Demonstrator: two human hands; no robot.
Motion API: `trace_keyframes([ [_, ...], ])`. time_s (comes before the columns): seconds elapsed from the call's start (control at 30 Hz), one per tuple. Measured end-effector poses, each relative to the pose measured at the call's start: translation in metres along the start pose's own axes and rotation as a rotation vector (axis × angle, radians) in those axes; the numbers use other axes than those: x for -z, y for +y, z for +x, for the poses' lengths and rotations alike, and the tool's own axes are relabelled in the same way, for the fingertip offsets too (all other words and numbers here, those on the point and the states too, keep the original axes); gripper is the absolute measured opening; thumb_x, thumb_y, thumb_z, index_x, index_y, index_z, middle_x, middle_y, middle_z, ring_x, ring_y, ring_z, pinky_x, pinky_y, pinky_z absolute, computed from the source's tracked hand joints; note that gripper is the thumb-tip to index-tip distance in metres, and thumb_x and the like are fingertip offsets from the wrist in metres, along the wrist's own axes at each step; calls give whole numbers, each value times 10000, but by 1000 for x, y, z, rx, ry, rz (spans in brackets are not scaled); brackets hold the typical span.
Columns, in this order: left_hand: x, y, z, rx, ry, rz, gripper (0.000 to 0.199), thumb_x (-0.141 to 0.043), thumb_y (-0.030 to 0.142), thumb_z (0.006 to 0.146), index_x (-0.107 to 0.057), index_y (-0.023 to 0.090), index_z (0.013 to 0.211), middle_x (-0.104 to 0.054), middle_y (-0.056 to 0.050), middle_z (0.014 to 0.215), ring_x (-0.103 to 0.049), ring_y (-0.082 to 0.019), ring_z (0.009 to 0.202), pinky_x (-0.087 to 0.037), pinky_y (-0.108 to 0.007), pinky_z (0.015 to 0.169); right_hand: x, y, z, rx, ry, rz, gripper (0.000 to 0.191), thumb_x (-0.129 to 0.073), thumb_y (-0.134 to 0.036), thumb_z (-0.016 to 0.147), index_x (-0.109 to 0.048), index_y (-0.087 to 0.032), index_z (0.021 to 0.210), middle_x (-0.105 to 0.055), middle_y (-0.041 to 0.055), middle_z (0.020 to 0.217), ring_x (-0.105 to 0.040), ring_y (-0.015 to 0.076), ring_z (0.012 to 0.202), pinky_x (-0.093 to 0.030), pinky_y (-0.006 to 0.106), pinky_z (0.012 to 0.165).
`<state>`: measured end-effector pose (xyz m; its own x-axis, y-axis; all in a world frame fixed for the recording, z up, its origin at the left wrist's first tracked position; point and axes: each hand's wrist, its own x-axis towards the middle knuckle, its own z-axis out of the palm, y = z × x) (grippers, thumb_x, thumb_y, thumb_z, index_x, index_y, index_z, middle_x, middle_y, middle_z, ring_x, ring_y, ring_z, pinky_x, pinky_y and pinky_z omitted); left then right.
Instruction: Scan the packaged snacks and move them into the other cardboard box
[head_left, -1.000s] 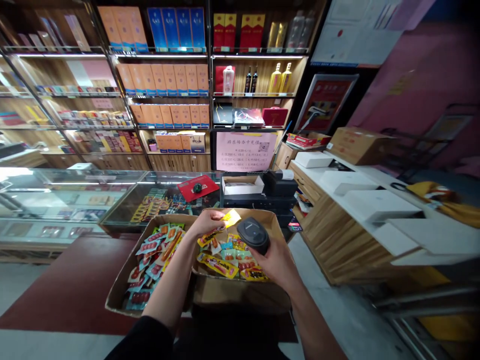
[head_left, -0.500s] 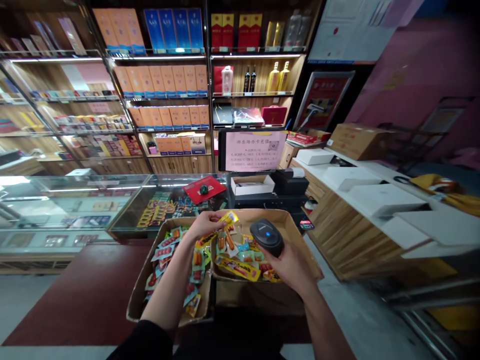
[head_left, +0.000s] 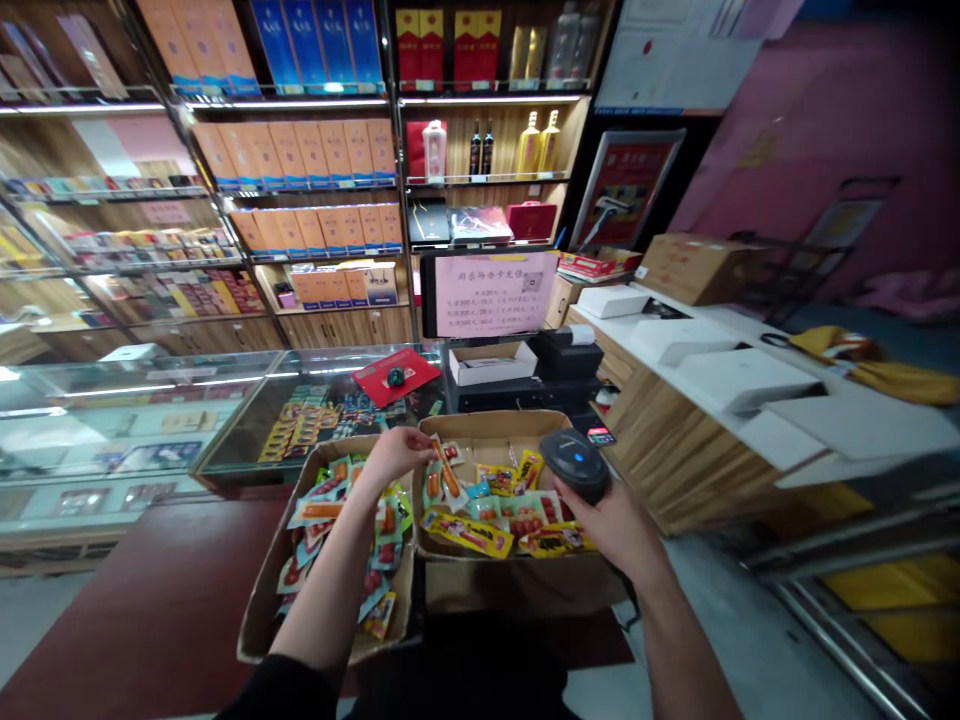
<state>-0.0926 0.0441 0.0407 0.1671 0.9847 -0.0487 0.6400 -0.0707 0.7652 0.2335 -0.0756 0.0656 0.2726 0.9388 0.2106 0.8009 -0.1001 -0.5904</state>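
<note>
My right hand [head_left: 619, 525] is wrapped round a dark barcode scanner [head_left: 574, 465] with a small blue light, held over the right side of a cardboard box [head_left: 517, 425]. My left hand [head_left: 397, 458] reaches over the near-left box, its fingers pinched on the upper end of a packaged sausage [head_left: 448, 472] in the right box. Around it lie more wrapped sausages, a long yellow packet [head_left: 469, 533] and a smaller yellow packet [head_left: 527, 472]. The left box [head_left: 251, 610] holds many snack packets, partly hidden under my left forearm.
Both boxes stand on a dark red tabletop [head_left: 142, 590]. Behind are a glass display counter [head_left: 232, 420], a screen with a pink notice [head_left: 491, 295] and a white open box [head_left: 491, 368]. White boxes [head_left: 750, 375] line the right counter. Shelves of boxed bottles fill the back wall.
My left hand has let go of a yellow packet and now has its fingers on a packaged sausage. A yellow packet now lies upright-slanted in the right box. The scanner has moved right.
</note>
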Motion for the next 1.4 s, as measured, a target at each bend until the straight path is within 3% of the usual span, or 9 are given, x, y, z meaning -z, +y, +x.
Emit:
trace_keyframes([
  [0.13,-68,40,20,-102,-96,66,194,-755,368,708,-781,186,770,-751,-82,769,-687,-230,736,-460,-281,663,12,12,-5,17,-45,44,337,-639,-443,825,-722,-194,1038,-784,132,951,-732,312,989,-545,322,726],
  [0.3,-140,71,37,-12,-181,186,133,-749,270,718,-784,179,808,-767,-128,853,-714,-269,829,-488,-306,731,28,31,-4,33,-91,53,309,-647,-413,826,-726,-170,1001,-784,148,961,-739,310,966,-547,316,729],
  [0.47,-185,89,48,112,-178,324,270,-850,309,623,-757,167,833,-753,-209,976,-712,-344,954,-499,-362,810,38,50,0,67,-127,77,292,-644,-393,829,-727,-171,1001,-787,138,946,-744,305,950,-548,318,732],
  [0.63,-211,97,46,130,-139,421,455,-925,310,483,-733,137,857,-715,-283,1053,-684,-422,1028,-494,-419,859,42,63,5,122,-166,102,265,-636,-349,835,-719,-185,1025,-787,124,975,-740,303,978,-550,322,746],
  [0.83,-201,94,46,214,-32,149,201,-818,261,608,-717,164,752,-743,-130,824,-710,-306,921,-501,-328,799,45,78,11,156,-205,156,266,-660,-325,819,-709,-185,1039,-785,124,996,-737,299,978,-550,334,770],
  [0.93,-178,91,43,184,62,-379,156,-770,256,683,-710,146,777,-708,-42,712,-706,-218,799,-528,-298,766,46,81,15,154,-223,186,293,-663,-338,814,-709,-181,1058,-783,131,1009,-730,311,1011,-556,343,781],
  [1.1,-149,90,28,196,222,-1150,266,-838,224,675,-667,115,847,-721,-61,794,-709,-171,739,-593,-351,806,48,78,15,198,-259,239,286,-655,-355,821,-715,-197,1052,-787,120,997,-732,307,1009,-564,349,795],
  [1.27,-138,89,14,246,401,-1337,303,-853,149,685,-608,142,864,-701,-30,789,-716,-155,737,-621,-381,834,47,71,12,252,-274,264,275,-648,-356,820,-705,-190,1031,-782,124,1026,-730,302,1015,-566,350,807],
  [1.4,-132,85,4,243,418,-1345,314,-846,157,691,-599,163,884,-691,-12,791,-705,-141,730,-616,-383,852,47,67,10,253,-262,244,260,-648,-347,813,-702,-187,1011,-785,126,985,-738,301,988,-571,346,801],
])
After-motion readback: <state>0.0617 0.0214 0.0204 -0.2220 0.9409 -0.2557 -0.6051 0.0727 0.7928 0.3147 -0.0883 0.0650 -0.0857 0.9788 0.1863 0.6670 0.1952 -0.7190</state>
